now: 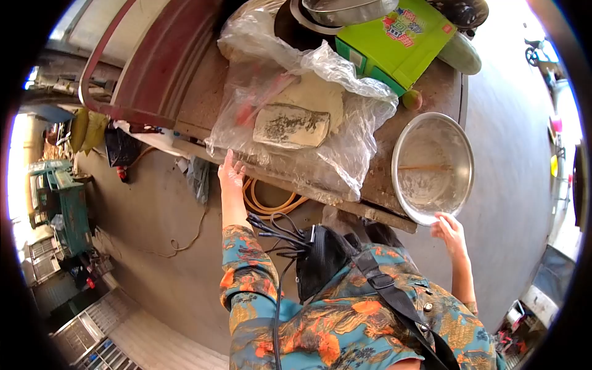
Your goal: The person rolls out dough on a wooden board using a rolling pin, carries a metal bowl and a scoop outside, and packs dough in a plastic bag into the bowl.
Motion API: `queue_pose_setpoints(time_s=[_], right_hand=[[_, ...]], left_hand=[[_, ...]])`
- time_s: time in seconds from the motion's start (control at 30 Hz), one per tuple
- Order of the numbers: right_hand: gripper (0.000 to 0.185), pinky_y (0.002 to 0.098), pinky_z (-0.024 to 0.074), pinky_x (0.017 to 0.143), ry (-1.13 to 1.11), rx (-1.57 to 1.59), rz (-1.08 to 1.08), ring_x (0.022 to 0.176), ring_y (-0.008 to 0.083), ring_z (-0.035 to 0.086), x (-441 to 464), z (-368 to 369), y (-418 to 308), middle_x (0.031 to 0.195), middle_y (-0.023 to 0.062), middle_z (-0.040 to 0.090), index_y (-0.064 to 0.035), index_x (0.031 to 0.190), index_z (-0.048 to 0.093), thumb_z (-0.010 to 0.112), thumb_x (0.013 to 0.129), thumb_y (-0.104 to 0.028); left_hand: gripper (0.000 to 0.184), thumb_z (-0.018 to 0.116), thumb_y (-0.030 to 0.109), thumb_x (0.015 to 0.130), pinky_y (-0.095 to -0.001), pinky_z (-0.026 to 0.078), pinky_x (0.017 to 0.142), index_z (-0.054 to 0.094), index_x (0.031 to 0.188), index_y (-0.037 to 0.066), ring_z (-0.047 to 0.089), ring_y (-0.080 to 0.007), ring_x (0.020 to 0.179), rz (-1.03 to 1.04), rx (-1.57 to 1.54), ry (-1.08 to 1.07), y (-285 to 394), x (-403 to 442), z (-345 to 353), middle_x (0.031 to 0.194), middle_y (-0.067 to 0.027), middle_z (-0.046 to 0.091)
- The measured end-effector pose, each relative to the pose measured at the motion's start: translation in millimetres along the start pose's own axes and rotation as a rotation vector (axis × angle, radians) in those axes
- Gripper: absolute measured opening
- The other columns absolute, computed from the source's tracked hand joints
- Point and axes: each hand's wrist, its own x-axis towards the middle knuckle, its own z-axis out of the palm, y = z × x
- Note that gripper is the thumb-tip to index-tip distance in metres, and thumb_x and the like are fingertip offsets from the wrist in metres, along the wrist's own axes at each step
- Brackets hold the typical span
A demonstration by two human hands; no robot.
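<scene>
My left hand [232, 171] is at the near left edge of the table, its fingers apart and nothing in it, close to the corner of a clear plastic sheet [296, 168]. On that sheet lies a flat, floured slab [291, 126] with pale powder [314, 92] behind it. To the right, a round metal basin [433, 148] holds whitish residue and a thin stick [425, 167] lying across it. My right hand [449, 229] is at the near rim of the basin, fingers bent around the edge.
A green box [398, 43] stands at the back beside a metal pan [351, 11], with a reddish-green fruit [412, 99] near its corner. A dark red metal frame [154, 55] rises at the left. Below the table lies a coiled yellow hose [268, 206].
</scene>
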Motion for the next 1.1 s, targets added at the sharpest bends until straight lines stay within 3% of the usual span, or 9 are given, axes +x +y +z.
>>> queue_pose_setpoints(time_s=[0.13,0.37,0.43,0.57,0.6,0.67,0.87,0.93,1.1], right_hand=[[0.033,0.0255,0.0488,0.067,-0.247,-0.028,-0.199,0.073,0.0127,0.058,31.3,109.9,-72.3,0.09,0.0079,0.061,0.0028,0.115,0.052,0.055,0.088,-0.016],[0.05,0.0289,0.0498,0.058,-0.23,-0.523,-0.324,0.068,0.0164,0.06,177.6,277.5,-62.5,0.087,0.0131,0.059,0.0047,0.121,0.043,0.059,0.085,-0.026],[0.048,0.031,0.0495,0.054,-0.247,-0.379,-0.077,0.064,0.0181,0.06,179.1,307.6,-73.1,0.086,0.014,0.06,0.006,0.115,0.047,0.059,0.083,-0.028],[0.039,0.0362,0.0493,0.051,-0.31,-0.415,0.155,0.063,0.0233,0.063,191.9,328.3,-76.0,0.086,0.0171,0.061,0.0074,0.099,0.055,0.06,0.079,-0.026],[0.031,0.0379,0.0493,0.053,-0.156,-0.612,-0.163,0.067,0.0262,0.063,224.7,337.8,-37.2,0.08,0.019,0.062,0.0077,0.091,0.058,0.061,0.076,-0.02],[0.032,0.0378,0.0493,0.053,-0.097,-0.715,-0.277,0.066,0.0278,0.062,234.6,335.5,-33.3,0.075,0.0186,0.061,0.0087,0.091,0.058,0.061,0.075,-0.018],[0.024,0.0358,0.0449,0.043,0.069,-0.382,-0.317,0.051,0.0238,0.058,262.7,291.4,-28.6,0.068,0.0163,0.061,0.0064,0.086,0.057,0.059,0.078,-0.016],[0.019,0.0324,0.0396,0.034,0.035,-0.171,-0.042,0.042,0.0197,0.053,225.4,284.2,-68.4,0.065,0.0145,0.06,0.0036,0.087,0.053,0.055,0.082,-0.014],[0.028,0.0315,0.0473,0.05,-0.166,0.195,0.084,0.057,0.0197,0.058,215.8,286.7,-59.6,0.075,0.013,0.062,0.0041,0.102,0.05,0.053,0.086,-0.018]], left_hand=[[0.065,0.08,0.03,0.066,-0.0347,0.04,0.057,0.049,0.115,0.003,0.053,-0.0313,0.101,-0.001,-0.02,0.052,16.9,-6.1,26.9,0.12,-0.0129,0.046],[0.027,0.073,0.028,0.075,-0.0266,0.031,0.043,0.054,0.081,0.01,0.048,-0.0109,0.055,-0.024,0.031,0.06,16.9,25.5,5.4,0.066,0.0022,0.05],[0.021,0.07,0.025,0.078,-0.0256,0.028,0.041,0.054,0.078,0.011,0.04,-0.0076,0.045,-0.021,0.051,0.107,17.9,15.2,11.6,0.055,0.0061,0.044],[0.011,0.064,0.015,0.08,-0.0252,0.04,0.055,0.058,0.087,0.008,0.051,-0.0086,0.063,0.257,0.084,-0.015,16.4,13.7,10.0,0.072,0.0022,0.055],[0.011,0.063,0.012,0.081,-0.0251,0.042,0.061,0.058,0.089,0.007,0.053,-0.0089,0.069,0.36,0.044,-0.041,17.3,0.6,20.3,0.078,0.0014,0.057],[0.016,0.059,0.005,0.082,-0.0258,0.042,0.082,0.06,0.098,0.004,0.054,-0.0105,0.088,0.481,-0.027,-0.159,22.3,-17.3,26.1,0.097,-0.0016,0.06],[0.008,0.057,0.003,0.083,-0.023,0.041,0.078,0.059,0.091,0.006,0.052,-0.0077,0.083,0.732,-0.019,-0.21,46.9,-52.9,45.2,0.089,0.0016,0.058],[0.007,0.057,0.002,0.083,-0.0222,0.04,0.079,0.059,0.089,0.006,0.051,-0.0066,0.082,0.81,0.042,-0.253,49.8,-63.0,57.9,0.087,0.0029,0.057],[0.009,0.061,0.007,0.082,-0.0295,0.045,0.084,0.059,0.091,0.007,0.052,-0.0149,0.097,1.125,0.538,-0.54,48.0,-139.2,150.3,0.103,-0.0039,0.057]])
